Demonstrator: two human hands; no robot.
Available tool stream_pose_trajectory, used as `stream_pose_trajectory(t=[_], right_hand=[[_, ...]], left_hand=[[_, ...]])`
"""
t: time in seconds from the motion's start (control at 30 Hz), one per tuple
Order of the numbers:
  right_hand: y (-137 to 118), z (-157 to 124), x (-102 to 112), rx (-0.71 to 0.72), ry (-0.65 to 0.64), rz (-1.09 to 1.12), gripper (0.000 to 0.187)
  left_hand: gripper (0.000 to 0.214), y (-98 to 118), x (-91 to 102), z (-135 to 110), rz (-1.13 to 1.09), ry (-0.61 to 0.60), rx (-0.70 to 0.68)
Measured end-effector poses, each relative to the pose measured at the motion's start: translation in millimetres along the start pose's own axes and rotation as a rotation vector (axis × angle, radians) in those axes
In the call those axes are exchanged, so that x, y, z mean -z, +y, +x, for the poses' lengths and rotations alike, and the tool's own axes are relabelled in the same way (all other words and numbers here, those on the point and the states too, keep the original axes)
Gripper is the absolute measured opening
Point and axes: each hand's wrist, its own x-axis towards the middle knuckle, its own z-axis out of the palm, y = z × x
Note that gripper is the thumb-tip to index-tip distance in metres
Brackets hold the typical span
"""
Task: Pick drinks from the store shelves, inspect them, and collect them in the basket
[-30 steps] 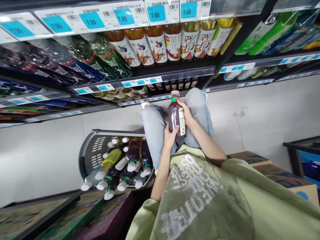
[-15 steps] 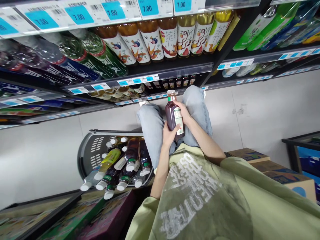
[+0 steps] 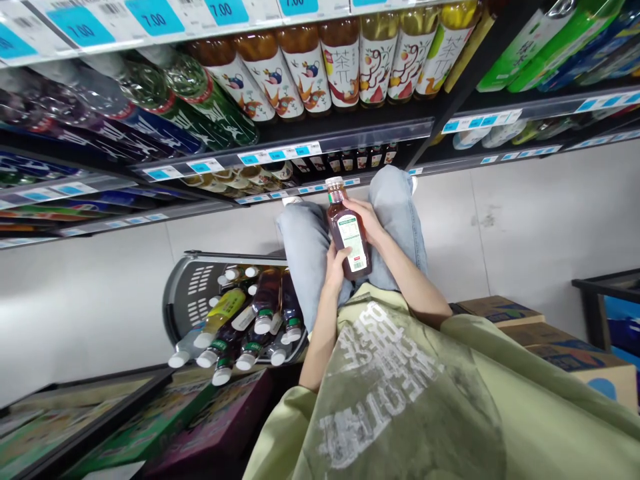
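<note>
Between my knees I hold a bottle of dark reddish-brown drink (image 3: 339, 217) with a white cap and a pale label turned up toward me. My left hand (image 3: 336, 267) grips its lower left side, the thumb lying across the label. Around the bottle's upper right side wraps my right hand (image 3: 366, 220), its fingers partly behind the bottle. To my left, a grey shopping basket (image 3: 176, 293) holds several bottles, among them a yellow drink bottle (image 3: 226, 308) and dark ones with white caps.
Ahead stands a shelf (image 3: 350, 137) of drinks, including tea bottles (image 3: 340, 67) and green soda bottles (image 3: 220, 110), under blue price tags. Cardboard boxes (image 3: 520, 331) are stacked at my right. Green and purple cartons (image 3: 215, 420) lie behind the basket.
The bottle has turned in my hands, so its label now faces me more fully. Both hands stay on it. The view has shifted slightly.
</note>
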Motion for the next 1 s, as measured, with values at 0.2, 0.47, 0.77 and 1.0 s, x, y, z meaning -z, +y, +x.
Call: stream_pose_trajectory(t=[0.2,0.47,0.77,1.0], right_hand=[[1.7,1.3,1.1,-0.021,0.1,0.006,0.032],[5.2,3.2,3.4,-0.043,0.137,0.071,0.034],[0.6,2.4,0.3,-0.057,0.13,0.084,0.04],[2.0,3.3,0.9,-0.041,0.133,0.077,0.042]], left_hand=[[0.061,2.2,-2.1,2.0,-0.028,-0.032,0.034],[0.055,2.4,-2.9,3.3,-0.11,-0.038,0.092],[0.045,5.1,-4.8,1.1,-0.255,-0.021,0.113],[0.05,5.8,-5.2,2.5,-0.227,-0.025,0.124]])
